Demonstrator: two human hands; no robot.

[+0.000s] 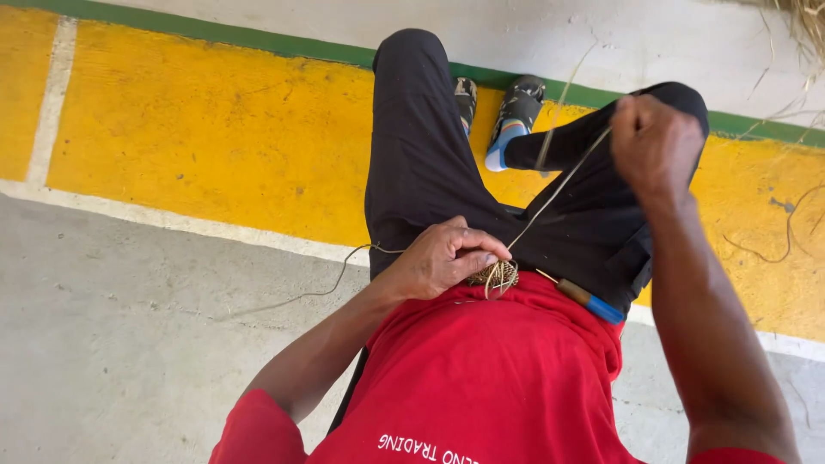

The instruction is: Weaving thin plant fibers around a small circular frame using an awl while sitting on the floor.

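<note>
The person sat with the legs stretched over a yellow painted strip of floor (215, 129), and the work lay in the lap, on the edge of the red shirt (490, 369). The left hand (443, 258) pinched a small woven coil of straw (494, 275) between the thumb and the fingers and kept it against the lap. The right hand (653, 142) was closed in a fist around a thin straw strand (559, 185), which ran tight and straight from the coil up to this fist. A tool with a blue handle (589, 301) lay on the lap just beside the coil, and no hand touched it. Some loose straw fibres (773, 232) lay on the floor near the right arm. As far as I could judge, the weaving was only at its beginning: the coil was very small, just a few turns, one stitch was being pulled tight, and most of the piece was not yet made.
</note>
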